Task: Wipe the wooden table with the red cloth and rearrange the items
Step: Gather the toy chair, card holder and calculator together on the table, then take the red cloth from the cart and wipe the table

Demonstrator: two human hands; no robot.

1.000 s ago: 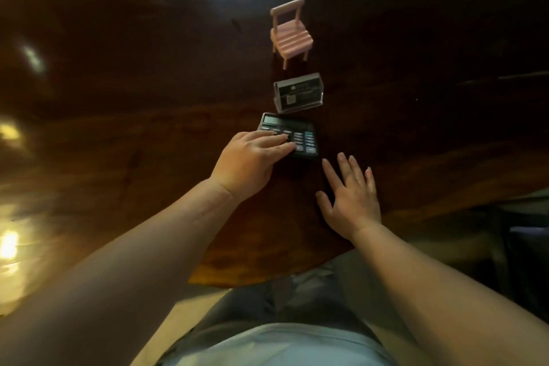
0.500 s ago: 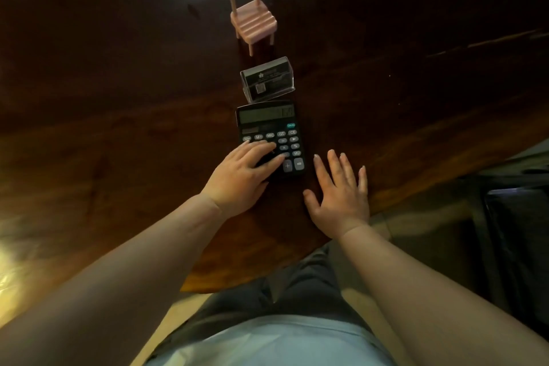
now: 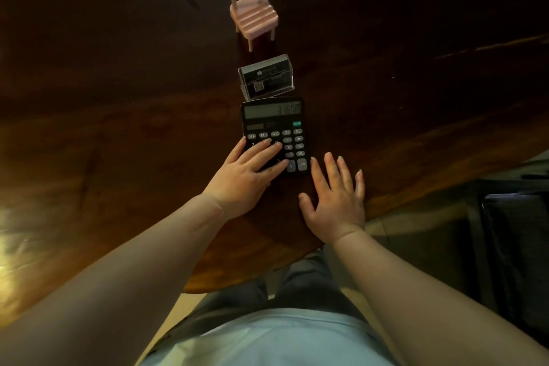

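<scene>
A black calculator point(image 3: 274, 125) lies flat on the dark wooden table point(image 3: 118, 134), digits on its display. My left hand point(image 3: 248, 174) rests with spread fingers on its lower left keys. Just right of the calculator, my right hand point(image 3: 334, 200) lies flat on the wood, fingers apart, holding nothing. Beyond the calculator stands a clear card holder point(image 3: 266, 77) with dark cards in it, and farther back a small pink toy chair point(image 3: 252, 10). The three items form a line running away from me. No red cloth is in view.
The table's near edge curves across in front of my lap. A dark piece of furniture point(image 3: 517, 246) stands off the table at the right. Bright reflections glare on the wood at the far left and at the top.
The calculator has been slid toward me under my left hand and now lies squarer and fully visible. My right hand stays flat beside it. The view has shifted slightly.
</scene>
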